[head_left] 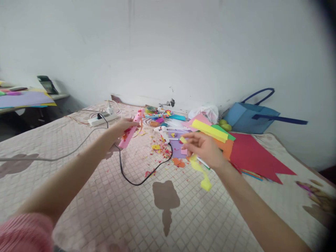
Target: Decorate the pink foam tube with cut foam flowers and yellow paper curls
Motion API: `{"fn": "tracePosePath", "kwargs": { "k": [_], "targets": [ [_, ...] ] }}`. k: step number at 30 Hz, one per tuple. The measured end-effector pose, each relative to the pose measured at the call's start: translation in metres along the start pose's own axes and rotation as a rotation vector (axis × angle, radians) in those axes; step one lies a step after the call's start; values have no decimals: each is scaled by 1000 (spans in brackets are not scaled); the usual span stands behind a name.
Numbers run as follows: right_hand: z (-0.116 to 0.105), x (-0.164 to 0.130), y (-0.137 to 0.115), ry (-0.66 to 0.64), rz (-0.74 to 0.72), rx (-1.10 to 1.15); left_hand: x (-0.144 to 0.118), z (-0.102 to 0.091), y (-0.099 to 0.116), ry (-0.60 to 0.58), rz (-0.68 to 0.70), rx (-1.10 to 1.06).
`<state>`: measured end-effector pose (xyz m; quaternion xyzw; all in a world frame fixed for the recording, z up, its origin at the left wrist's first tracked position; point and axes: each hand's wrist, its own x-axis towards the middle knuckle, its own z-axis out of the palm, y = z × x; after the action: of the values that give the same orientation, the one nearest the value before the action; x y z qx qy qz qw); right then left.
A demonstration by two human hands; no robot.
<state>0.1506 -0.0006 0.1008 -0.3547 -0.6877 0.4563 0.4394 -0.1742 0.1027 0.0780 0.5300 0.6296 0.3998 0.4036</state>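
My left hand (121, 128) is stretched out over the bed and grips a long pink paper strip (131, 133) with small coloured bits stuck on it. My right hand (204, 146) is held above the paper scraps and pinches a curly yellow paper strip (200, 168) that hangs down below the palm. A white glue gun (163, 132) lies between both hands, its black cord (136, 176) looping toward me across the quilt.
Stacked coloured sheets (223, 137) and a large red sheet (253, 155) lie right of my right hand. A blue bag (249, 117) leans on the wall. A white power strip (101, 119) sits at the far left of the bed. A side table with paper (23, 98) stands left.
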Motion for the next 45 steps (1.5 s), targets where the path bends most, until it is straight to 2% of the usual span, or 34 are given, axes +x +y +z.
{"fn": "tracePosePath", "kwargs": {
  "k": [2,3,5,7,9,13,16,19,26,34,36,38,41,42,43,45],
  "targets": [
    [12,1,19,25,78,-25,-33,8,-2,-77,13,-75],
    [18,2,26,20,89,-14,-50,13,-5,-174,11,-179],
    [31,1,33,0,94,16,-80,27,-12,-290,-62,-312],
    [43,2,33,-25,100,37,-100,43,-19,-311,-173,-430],
    [52,5,32,-46,120,54,-111,58,-25,-309,-203,-455],
    [62,14,37,-35,179,105,-114,78,-28,-336,-221,-610],
    [64,19,41,-2,205,154,-113,85,-25,-405,-216,-712],
    [63,21,42,26,214,169,-113,90,-24,-412,-208,-760],
    [64,22,45,-25,168,166,-99,98,-43,-381,-208,-672],
    [65,21,39,-31,190,183,-90,90,-56,-430,-157,-480],
    [65,21,35,-16,179,182,-90,87,-58,-393,-134,-422],
    [65,21,31,-7,174,194,-90,83,-59,-306,-113,-369],
    [68,24,26,-14,169,214,-96,75,-49,-139,7,-292],
    [69,25,25,-11,158,202,-99,73,-43,-88,111,-246],
    [71,27,24,1,138,178,-104,71,-35,-102,224,-221],
    [77,31,22,48,82,124,-112,70,-18,-218,331,-260]
  ]
}}
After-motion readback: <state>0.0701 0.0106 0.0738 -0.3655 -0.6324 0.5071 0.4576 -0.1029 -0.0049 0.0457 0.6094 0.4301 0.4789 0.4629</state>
